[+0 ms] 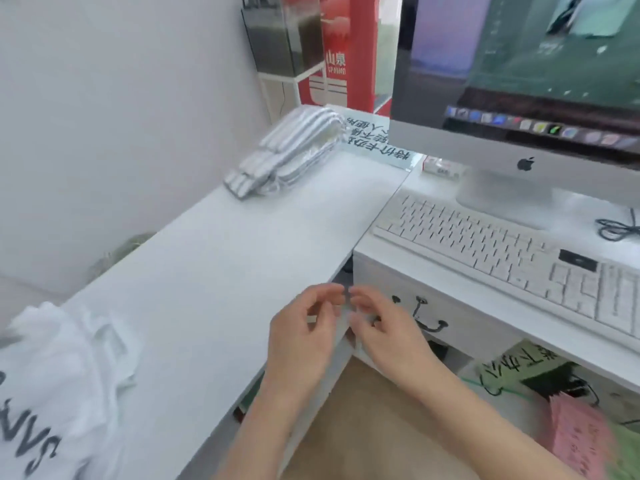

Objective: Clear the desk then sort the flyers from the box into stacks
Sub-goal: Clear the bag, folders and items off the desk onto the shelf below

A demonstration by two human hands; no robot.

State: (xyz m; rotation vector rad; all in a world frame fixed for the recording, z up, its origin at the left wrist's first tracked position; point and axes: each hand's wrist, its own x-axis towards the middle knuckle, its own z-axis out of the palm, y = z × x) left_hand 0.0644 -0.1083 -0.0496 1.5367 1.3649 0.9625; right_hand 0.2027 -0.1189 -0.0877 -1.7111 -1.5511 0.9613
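- Clearing part is looking unfinished, imo: a white T-shirt (52,393) w/ dark lettering is lying on the white desk (214,271) at approx 8 o'clock.
- A stack of striped cloths (287,150) is sitting at 11 o'clock by the wall, w/ a printed sign (377,140) just beside it at 12.
- The iMac (519,98), keyboard (502,251) and a small red-and-white pack (440,166) are sitting at 1–3 o'clock on the lower side desk (433,183). They're prob. not part of the clearing.
- Sorting isn't showing as started: no flyer is lying on either desktop, and no stacks are forming anywhere in view.
- The flyers are sitting at 4–5 o'clock, below the side desk. The pink flyers (581,441) are lying just beside the green flyers (509,367), all jumbled and blurred.
- The box itself isn't making itself out, so I can't tell if the flyers are lying in it or on a shelf.
- The left hand (301,327) and right hand (384,327) are hovering at 6 o'clock over the gap where the two desks meet, well apart from the flyers and the T-shirt.
- Fingers on both are curling loosely, tips nearly meeting. Nothing is showing btw them, but the pic is blurring there, so I can't tell whether they're pinching sth small.
- Left to do, by my reading: moving the T-shirt, cloths and poss. the sign off, then bringing the flyers up and splitting pink from green.
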